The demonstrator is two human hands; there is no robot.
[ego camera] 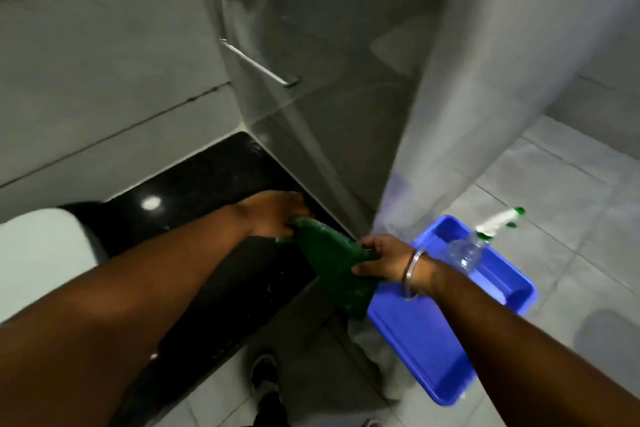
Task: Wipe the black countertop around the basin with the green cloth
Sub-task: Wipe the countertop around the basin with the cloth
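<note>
Head view: while both arms reach forward, the green cloth (332,263) hangs stretched between the two hands at the right end of the black surface (194,191)
Left hand (277,211): fingers closed around the upper end of the cloth, low over the surface near its right edge
Right hand (384,260): fingers pinched on the lower part of the cloth, just off the surface's corner; a metal bangle (414,274) sits on the wrist
Cloth: tilted, one end at the surface edge, the other drooping toward the floor
Basin (41,253): white, at the left, well apart from the cloth
Blue tray (433,340): beside the right forearm, holding a clear spray bottle (467,250) with a white and green trigger
Glass panel (311,80): rises along the right edge of the surface
Floor (571,218): pale tiles
</note>
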